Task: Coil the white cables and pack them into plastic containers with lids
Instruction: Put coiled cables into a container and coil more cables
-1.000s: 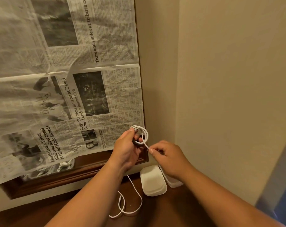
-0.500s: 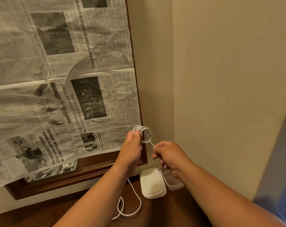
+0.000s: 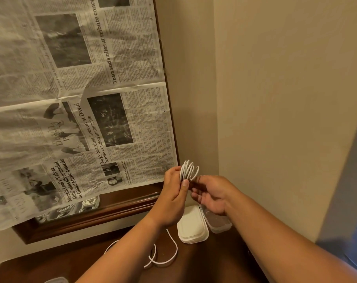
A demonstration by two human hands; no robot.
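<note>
Left arm: bare forearm runs up from the near left edge toward the far middle of the scene.
Left hand (image 3: 173, 193): raised, fingers closed, thumb pressed on the coil of white cable (image 3: 188, 170).
Right arm: bare forearm comes in from the near right corner.
Right hand (image 3: 213, 194): just right of the left, fingers curled, fingertips at the coil's lower edge.

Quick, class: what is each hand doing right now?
Left hand: shut on the white cable coil.
Right hand: fingers curled at the coil's lower edge; grip cannot be told.
</note>
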